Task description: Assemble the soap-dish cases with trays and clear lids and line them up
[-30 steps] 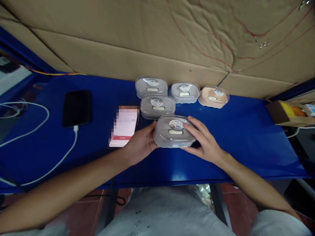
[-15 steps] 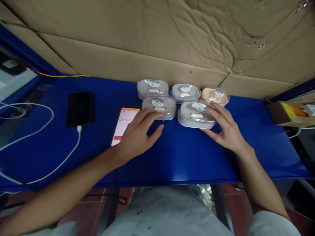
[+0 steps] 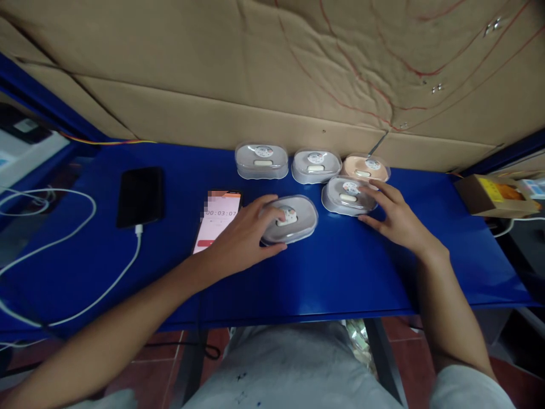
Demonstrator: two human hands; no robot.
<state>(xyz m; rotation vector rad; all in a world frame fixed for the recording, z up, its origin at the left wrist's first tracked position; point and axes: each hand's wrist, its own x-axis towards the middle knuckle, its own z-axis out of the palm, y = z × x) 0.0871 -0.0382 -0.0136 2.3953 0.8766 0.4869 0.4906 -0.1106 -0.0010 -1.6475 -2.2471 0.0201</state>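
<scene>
My left hand (image 3: 243,237) grips a grey oval lidded box (image 3: 301,226) by its left end. The fingers lie over its clear lid and the thumb along the near side. The box looks slightly tilted, and the hand covers part of it. To the right, my right hand (image 3: 400,220) holds the right end of another grey oval lidded box (image 3: 340,200), thumb in front and fingertips on the lid. Behind stand a third grey box (image 3: 261,169), a fourth grey box (image 3: 315,175) and a peach-coloured box (image 3: 356,165), each with a round sticker and a pale tab.
Left of my left hand lies a phone (image 3: 217,218) with a timer on screen. Farther left is a black device (image 3: 140,196) with a white cable (image 3: 123,271). A cardboard wall (image 3: 179,108) backs the blue table (image 3: 332,284). An open carton (image 3: 472,199) stands at the right.
My left hand has taken hold of a grey box and drawn it toward me, away from the back row. My right hand's box has shifted right and back, closer to the peach-coloured one.
</scene>
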